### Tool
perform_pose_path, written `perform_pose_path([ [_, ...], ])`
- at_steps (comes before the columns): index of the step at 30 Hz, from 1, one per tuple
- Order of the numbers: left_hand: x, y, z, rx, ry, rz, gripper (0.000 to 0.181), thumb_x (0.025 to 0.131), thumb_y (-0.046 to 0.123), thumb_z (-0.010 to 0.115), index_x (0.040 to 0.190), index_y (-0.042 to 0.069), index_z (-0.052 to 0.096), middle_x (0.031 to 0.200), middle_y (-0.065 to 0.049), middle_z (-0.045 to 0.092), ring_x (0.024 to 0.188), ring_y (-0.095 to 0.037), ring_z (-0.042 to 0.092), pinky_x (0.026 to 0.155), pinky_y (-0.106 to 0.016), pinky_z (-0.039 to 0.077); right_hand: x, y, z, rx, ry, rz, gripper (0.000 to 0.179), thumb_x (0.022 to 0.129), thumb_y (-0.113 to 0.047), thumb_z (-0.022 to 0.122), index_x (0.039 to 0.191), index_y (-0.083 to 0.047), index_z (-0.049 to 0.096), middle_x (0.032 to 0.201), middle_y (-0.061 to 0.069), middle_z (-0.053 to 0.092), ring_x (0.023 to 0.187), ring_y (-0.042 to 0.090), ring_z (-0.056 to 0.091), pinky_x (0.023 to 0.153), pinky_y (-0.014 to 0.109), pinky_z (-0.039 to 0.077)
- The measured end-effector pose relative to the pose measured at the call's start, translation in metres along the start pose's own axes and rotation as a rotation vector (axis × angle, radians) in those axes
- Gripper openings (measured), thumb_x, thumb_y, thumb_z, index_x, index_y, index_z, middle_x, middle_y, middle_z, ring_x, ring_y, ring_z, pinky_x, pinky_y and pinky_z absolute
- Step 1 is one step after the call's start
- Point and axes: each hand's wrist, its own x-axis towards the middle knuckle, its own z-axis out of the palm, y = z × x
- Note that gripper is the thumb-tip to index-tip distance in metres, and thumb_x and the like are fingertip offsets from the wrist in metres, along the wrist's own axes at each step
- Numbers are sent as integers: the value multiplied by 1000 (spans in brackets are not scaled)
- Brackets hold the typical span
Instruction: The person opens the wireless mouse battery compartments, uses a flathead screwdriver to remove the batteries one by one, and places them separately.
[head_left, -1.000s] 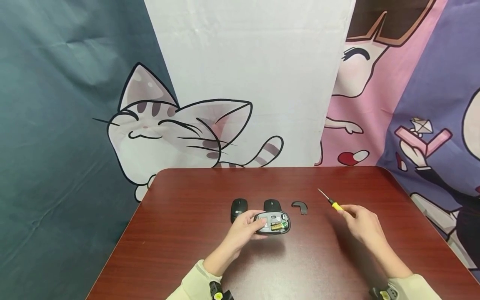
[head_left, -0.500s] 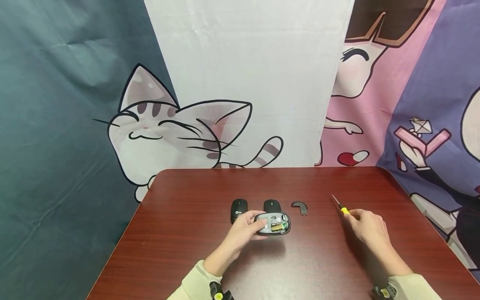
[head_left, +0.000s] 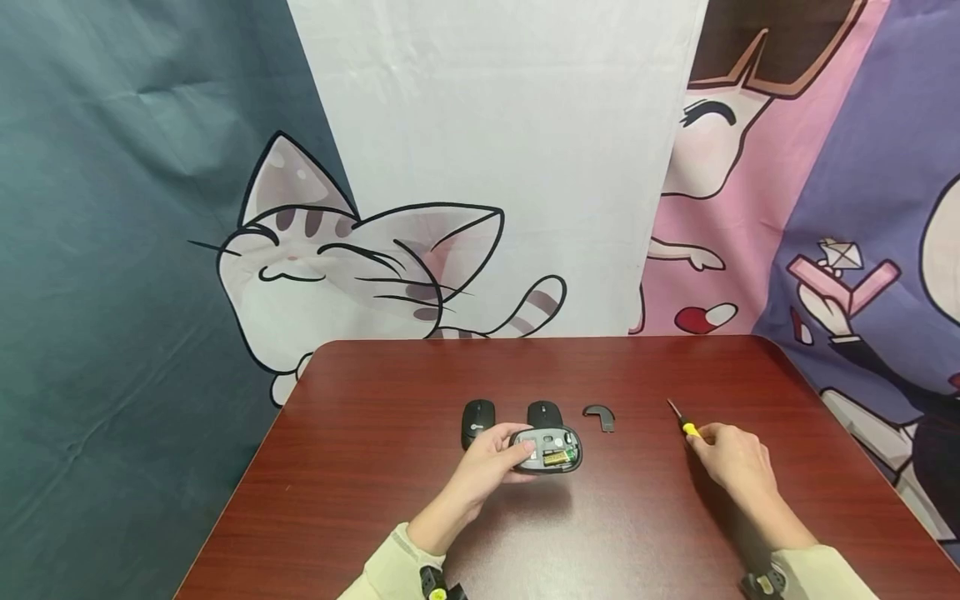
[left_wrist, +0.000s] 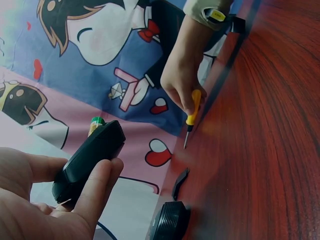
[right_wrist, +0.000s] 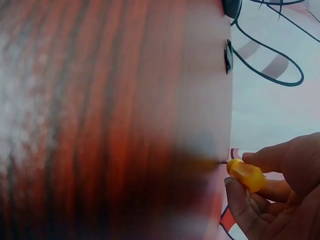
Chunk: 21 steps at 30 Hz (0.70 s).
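My left hand (head_left: 486,458) holds a computer mouse (head_left: 528,464) with its underside up, thumb on top and fingers beneath. Its battery bay lies uncovered, with a gold-and-green battery (head_left: 558,457) in it. In the left wrist view the green end of that battery (left_wrist: 97,121) sticks up past the mouse's body. Over to the right, my right hand (head_left: 735,458) pinches the yellow handle of a screwdriver (head_left: 688,429), its thin shaft slanting to the far left. The tip is low over the table; whether it touches, I cannot tell.
Two black mice stand behind my left hand, one on the left (head_left: 477,419) and one (head_left: 543,412) partly hidden by the held mouse. A curved black cover (head_left: 600,415) lies between them and the screwdriver. The brown table (head_left: 360,500) ends at a printed cloth backdrop (head_left: 487,167).
My right hand has carried the screwdriver a little to the right, and its tip has come lower and nearer to me. My left hand keeps the mouse in about the same place.
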Motion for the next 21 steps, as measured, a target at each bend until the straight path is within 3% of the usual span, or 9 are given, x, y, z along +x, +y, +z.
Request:
perform_pose_path([
  [11, -1, 1, 0, -8, 6, -3, 42, 100, 8, 61, 134, -13, 49, 113, -21, 70, 92, -20, 72, 82, -41, 65, 4, 5, 0, -14, -53, 31, 33, 90, -30, 70, 103, 0, 72, 99, 25, 71, 87, 50, 63, 61, 56, 52],
  [17, -1, 1, 1, -4, 10, -8, 43, 100, 9, 61, 134, -13, 49, 114, -21, 70, 92, -20, 71, 81, -40, 65, 7, 7, -1, -18, -132, 64, 39, 91, -37, 70, 109, -2, 70, 102, 27, 69, 88, 52, 61, 58, 55, 52],
  [21, -1, 3, 1, -2, 11, -7, 43, 99, 9, 61, 134, -13, 49, 113, -20, 70, 91, -19, 71, 80, -38, 66, 8, 7, -1, -22, -140, 60, 41, 91, -38, 69, 109, -2, 70, 101, 27, 69, 88, 51, 61, 58, 54, 52],
])
